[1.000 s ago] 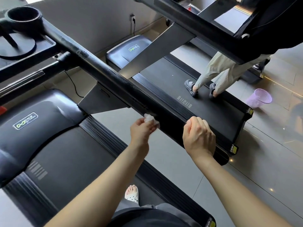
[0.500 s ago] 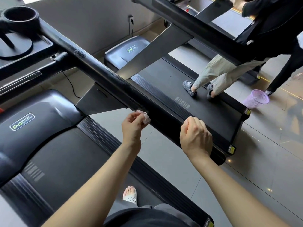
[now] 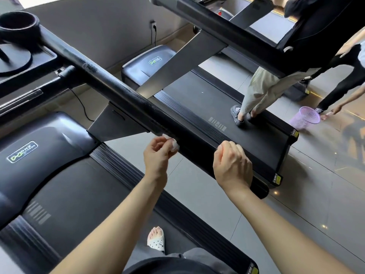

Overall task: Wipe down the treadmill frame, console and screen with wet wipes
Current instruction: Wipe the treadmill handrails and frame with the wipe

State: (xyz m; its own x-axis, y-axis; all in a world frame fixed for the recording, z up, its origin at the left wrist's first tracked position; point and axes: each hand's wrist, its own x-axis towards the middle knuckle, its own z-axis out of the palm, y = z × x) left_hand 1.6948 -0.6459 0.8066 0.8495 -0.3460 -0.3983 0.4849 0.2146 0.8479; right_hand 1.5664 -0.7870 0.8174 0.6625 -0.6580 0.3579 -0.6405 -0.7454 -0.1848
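A long black handrail [image 3: 122,89] of the treadmill frame runs from the console at upper left down to the lower right. My left hand [image 3: 158,153] pinches a crumpled white wet wipe [image 3: 173,144] and holds it against the rail's near side, just below the grey upright bracket [image 3: 116,125]. My right hand [image 3: 233,167] grips the same rail nearer its free end, fingers curled over the top. The console's round cup holder [image 3: 18,26] shows at the top left. The screen is out of view.
I stand on the treadmill belt [image 3: 79,194], one foot in a white sandal [image 3: 157,241]. A second treadmill [image 3: 227,119] lies to the right with a person standing on it. A purple basket [image 3: 306,117] sits on the tiled floor, another person's hand near it.
My left hand slid the wipe up the rail toward the console, from beside my right hand to the foot of the grey bracket. My right hand kept its grip.
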